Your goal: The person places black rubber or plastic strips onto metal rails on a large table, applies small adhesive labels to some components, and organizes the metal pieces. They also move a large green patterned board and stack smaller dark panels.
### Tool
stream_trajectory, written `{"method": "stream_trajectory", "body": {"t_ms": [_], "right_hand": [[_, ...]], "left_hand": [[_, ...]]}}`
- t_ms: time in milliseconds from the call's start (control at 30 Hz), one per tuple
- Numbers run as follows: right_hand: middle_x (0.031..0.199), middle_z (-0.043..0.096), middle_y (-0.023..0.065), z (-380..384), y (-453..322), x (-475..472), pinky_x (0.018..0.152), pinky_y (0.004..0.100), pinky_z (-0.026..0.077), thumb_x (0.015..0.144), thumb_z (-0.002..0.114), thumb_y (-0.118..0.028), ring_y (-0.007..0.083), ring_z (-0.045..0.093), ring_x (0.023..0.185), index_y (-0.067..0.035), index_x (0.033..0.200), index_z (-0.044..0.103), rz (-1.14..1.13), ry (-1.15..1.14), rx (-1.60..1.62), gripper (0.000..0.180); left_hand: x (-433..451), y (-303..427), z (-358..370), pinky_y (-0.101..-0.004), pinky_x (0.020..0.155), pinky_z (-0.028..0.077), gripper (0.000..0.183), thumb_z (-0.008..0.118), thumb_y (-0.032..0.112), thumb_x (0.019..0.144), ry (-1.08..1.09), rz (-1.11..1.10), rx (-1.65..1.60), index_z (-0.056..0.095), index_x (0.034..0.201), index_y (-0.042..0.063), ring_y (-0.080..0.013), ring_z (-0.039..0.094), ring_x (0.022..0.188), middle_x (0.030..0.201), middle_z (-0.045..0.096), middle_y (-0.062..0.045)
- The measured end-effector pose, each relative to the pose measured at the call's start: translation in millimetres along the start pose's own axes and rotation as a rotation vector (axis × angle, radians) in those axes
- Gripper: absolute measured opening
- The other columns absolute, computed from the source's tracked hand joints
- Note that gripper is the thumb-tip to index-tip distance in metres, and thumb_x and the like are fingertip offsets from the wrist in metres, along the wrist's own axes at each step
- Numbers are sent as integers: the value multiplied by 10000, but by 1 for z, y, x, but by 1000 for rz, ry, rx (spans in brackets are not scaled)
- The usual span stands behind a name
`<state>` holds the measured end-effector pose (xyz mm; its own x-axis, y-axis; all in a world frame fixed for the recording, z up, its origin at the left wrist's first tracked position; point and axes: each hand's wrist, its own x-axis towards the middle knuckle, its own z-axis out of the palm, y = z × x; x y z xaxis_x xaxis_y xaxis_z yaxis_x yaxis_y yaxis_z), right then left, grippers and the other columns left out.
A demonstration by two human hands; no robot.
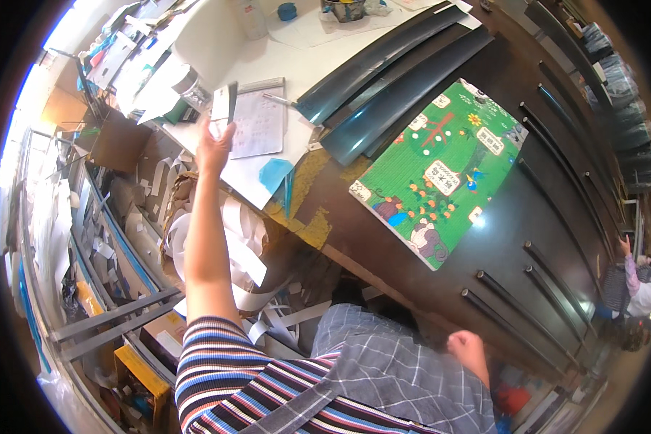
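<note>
My left hand (215,146) is stretched out over the white worktable (298,59), gripping a small flat white-and-black object (223,104) whose exact kind is unclear. Beside it lies a clipboard with a written sheet (257,122), and a pen (279,100) rests near its right edge. A clear tape roll or jar (191,87) stands just beyond my fingers. My right hand (466,347) is curled into a fist near my apron, by the dark table's front edge; nothing shows in it. A green printed foam mat (445,163) lies on the dark table (499,238).
Two long dark glossy curved strips (407,89) lie beside the mat. Several black rods (521,320) lie to the right. A blue sheet piece (275,174) sits at the white table's corner. Below, a basket (176,217) holds white strips. Another person (632,282) is at far right.
</note>
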<state>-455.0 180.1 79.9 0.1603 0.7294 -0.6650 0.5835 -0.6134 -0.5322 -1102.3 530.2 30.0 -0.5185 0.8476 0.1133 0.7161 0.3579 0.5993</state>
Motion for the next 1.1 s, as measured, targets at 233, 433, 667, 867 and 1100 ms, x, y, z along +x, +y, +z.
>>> {"method": "stream_trajectory", "body": {"t_ms": [233,433,667,867,1100], "right_hand": [[798,667,103,42,-255,67,648,307,503,870,728,-253,160,644,711,-13,900,651,-774,-17,62,254],[921,636,123,60,-327,52,758,356,509,711,841,-401,239,628,862,-5,880,617,-794,38,-23,486],[959,643,147,38,-298,46,828,371,513,666,865,-392,281,636,929,7,925,628,-651,-111,92,531],[927,690,123,32,-281,45,739,361,532,824,755,-228,245,683,854,1,912,649,-809,38,144,267],[764,662,128,10,-238,23,633,436,526,849,657,-169,342,654,714,-55,793,679,-906,435,-331,129]], "left_hand": [[-164,142,-14,-551,1034,445,680,559,415,938,-931,-248,-1683,388,1427,-25,-406,527,1253,1391,496,-255],[-231,183,7,-367,929,514,590,647,327,880,-972,-218,-1599,459,1343,15,-214,613,1074,1193,603,-116],[-245,202,-1,-356,972,486,585,653,340,868,-1127,-54,-1452,489,1322,11,-214,601,1120,1202,615,-109],[-246,204,1,-322,960,476,648,692,286,869,-1148,-22,-1420,454,1396,-5,-168,585,1133,1248,603,-87],[-161,115,39,-259,728,471,745,761,366,823,-681,-85,-1089,474,1427,37,-107,589,938,1133,637,-33]]}}
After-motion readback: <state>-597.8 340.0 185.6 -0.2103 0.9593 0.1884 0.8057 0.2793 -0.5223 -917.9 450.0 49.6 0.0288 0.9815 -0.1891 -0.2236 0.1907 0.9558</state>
